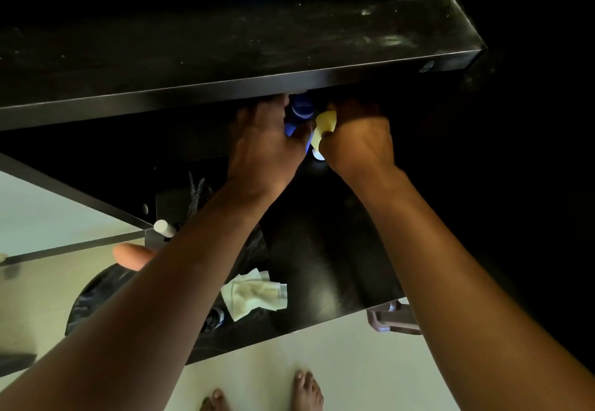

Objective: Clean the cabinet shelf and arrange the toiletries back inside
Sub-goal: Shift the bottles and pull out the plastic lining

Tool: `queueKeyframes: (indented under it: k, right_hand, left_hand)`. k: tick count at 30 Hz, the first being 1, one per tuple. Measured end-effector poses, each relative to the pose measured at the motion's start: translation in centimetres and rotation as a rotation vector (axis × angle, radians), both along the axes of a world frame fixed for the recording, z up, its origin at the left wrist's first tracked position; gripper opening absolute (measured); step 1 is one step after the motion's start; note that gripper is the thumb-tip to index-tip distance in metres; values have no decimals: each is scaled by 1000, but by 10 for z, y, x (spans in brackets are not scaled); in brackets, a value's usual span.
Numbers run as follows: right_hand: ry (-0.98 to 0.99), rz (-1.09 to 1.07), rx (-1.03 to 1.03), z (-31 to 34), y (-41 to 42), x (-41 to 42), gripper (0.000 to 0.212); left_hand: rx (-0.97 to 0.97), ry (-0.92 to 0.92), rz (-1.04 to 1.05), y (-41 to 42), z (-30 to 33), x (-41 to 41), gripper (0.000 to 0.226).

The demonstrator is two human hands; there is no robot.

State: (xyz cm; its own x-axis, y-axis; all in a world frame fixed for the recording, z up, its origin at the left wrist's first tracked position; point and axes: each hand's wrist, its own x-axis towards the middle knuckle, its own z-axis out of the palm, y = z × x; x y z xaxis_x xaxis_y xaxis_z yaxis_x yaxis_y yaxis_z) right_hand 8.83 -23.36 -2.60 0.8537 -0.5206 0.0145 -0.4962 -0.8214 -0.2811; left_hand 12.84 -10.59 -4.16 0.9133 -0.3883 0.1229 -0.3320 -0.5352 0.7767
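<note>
Risk, left side: the left hand [267, 140] has a blue bottle [301, 109] pinched under the dark shelf edge [225, 88]; its dark cap sits right against that edge, so I reckon a lift could knock it loose.
Risk, between the hands: the blue bottle and the yellow-capped bottle [323, 129] are touching or nearly so; one nudge in that gloom may topple both.
Risk, below: a crumpled wipe [254, 293] lies well under the wrists on the lower shelf, where a dropped bottle would likely land.
Left hand pose: arm stretched up and forward, fingers curled closed round the blue bottle.
Right hand pose: right hand [357, 140] fisted, thumb and fingers gripping the yellow cap, wrist bent inward.
Toiletries: both bottles between the two hands, just under the shelf edge.
</note>
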Motion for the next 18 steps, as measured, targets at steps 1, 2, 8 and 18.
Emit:
queueKeyframes:
  k: [1, 2, 8, 18]
  right_hand:
    - [-1, 0, 0, 0, 0, 1, 40]
    - [-6, 4, -9, 0, 0, 1, 38]
    - [20, 37, -51, 8, 3, -3, 43]
    - [82, 19, 2, 13, 1, 1, 40]
  left_hand:
    - [-9, 4, 18, 0, 1, 0, 58]
    - [-2, 6, 41, 0, 4, -2, 55]
    - [-34, -35, 85, 0, 9, -7, 39]
    - [-122, -5, 38, 0, -5, 6, 54]
